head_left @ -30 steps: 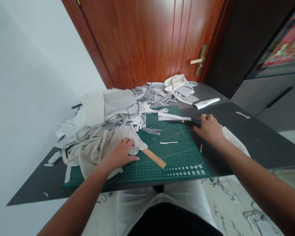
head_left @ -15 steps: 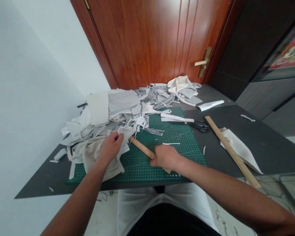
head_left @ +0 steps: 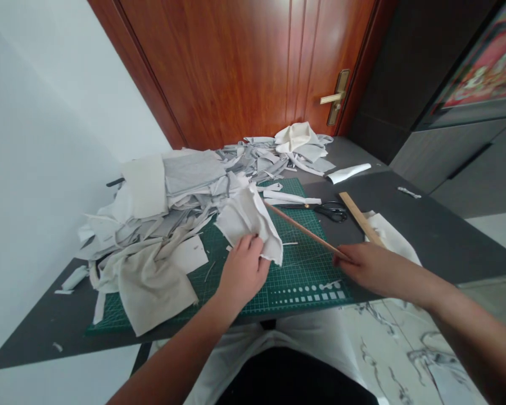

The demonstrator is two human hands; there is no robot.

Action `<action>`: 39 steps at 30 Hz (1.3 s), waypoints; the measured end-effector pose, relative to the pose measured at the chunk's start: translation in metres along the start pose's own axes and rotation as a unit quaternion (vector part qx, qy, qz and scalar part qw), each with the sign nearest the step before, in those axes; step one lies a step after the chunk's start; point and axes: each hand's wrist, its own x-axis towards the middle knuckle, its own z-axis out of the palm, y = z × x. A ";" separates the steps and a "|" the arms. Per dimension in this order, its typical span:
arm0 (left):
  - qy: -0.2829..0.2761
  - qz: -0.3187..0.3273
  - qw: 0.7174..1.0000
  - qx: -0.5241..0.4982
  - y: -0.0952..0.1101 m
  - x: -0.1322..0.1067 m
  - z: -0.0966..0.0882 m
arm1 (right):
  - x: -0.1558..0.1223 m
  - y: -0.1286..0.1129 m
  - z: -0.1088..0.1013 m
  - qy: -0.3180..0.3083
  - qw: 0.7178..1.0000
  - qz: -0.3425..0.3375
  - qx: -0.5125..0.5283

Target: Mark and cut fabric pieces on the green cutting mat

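Note:
My left hand [head_left: 243, 270] is closed on the lower edge of a pale piece of fabric [head_left: 253, 222], held over the green cutting mat [head_left: 295, 275]. In my right hand [head_left: 362, 267] is one end of a wooden ruler [head_left: 306, 230], turned on its edge so that only its narrow side shows. The ruler's far end points left, close beside the fabric; whether they touch I cannot tell. Black-handled scissors [head_left: 331, 211] lie beyond the ruler, next to white strips [head_left: 290, 198]. Left of my left hand lies a crumpled beige cloth [head_left: 152, 292].
A heap of grey and white scraps [head_left: 261, 160] runs along the back of the dark table [head_left: 442, 236]. Folded cloth [head_left: 145, 185] is stacked at the left. A second wooden ruler [head_left: 358, 216] lies across a cream piece [head_left: 394, 236] on the right. Scraps litter the floor.
My left hand has lifted the fabric off the pile and brought it right, over the mat. My right hand has raised the ruler, moved it right and tipped it on edge.

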 end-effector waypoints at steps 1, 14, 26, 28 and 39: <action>-0.010 0.015 1.000 0.015 0.005 0.004 0.005 | 0.001 0.008 0.001 0.000 0.999 0.026 -0.021; -0.023 0.017 1.000 -0.012 -0.051 0.047 0.015 | 0.082 -0.059 0.034 0.090 0.994 0.062 0.018; -0.117 0.001 0.992 0.046 -0.127 -0.005 -0.021 | 0.109 -0.035 0.030 0.017 0.998 0.050 0.024; -0.120 -0.005 0.990 0.074 -0.125 -0.004 -0.028 | 0.107 -0.031 0.027 -0.006 0.998 0.031 0.050; -0.087 0.030 0.993 0.067 -0.039 0.056 0.019 | 0.152 -0.077 0.037 0.063 0.985 0.038 0.154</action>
